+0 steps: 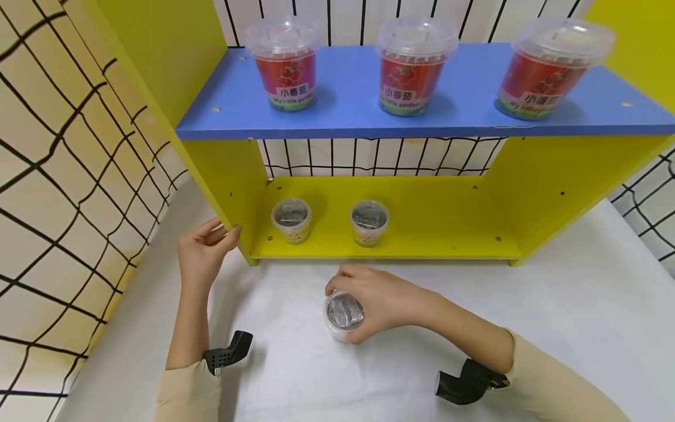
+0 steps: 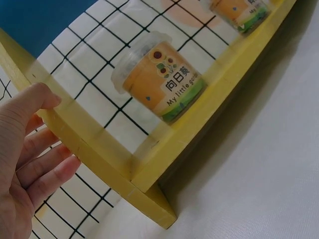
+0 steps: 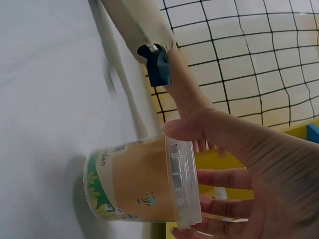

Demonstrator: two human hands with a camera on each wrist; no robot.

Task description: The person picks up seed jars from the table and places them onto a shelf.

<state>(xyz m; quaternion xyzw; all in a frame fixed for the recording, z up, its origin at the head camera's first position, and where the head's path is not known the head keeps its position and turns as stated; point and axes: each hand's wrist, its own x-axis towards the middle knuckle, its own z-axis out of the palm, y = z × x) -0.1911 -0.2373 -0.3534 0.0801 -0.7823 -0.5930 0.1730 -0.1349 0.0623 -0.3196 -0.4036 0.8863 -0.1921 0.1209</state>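
My right hand (image 1: 382, 299) grips a small planting cup (image 1: 344, 310) by its clear lid, in front of the shelf. In the right wrist view this cup (image 3: 139, 184) has an orange-brown label with a bee and a green band at its base. With thumb inside and fingers outside, my left hand (image 1: 205, 249) holds the front edge of the yellow shelf unit's left side panel (image 2: 94, 149). Nearest to that hand on the lower board stands a cup with a sunflower label (image 2: 164, 82). A similar cup (image 1: 369, 223) stands to its right.
Three larger cups with red tomato labels, at left (image 1: 290, 73), middle (image 1: 411, 76) and right (image 1: 543, 79), stand on the blue upper board (image 1: 348, 120). Black wire mesh (image 1: 58, 193) runs along the left, back and right. White cloth (image 1: 295, 375) covers the table.
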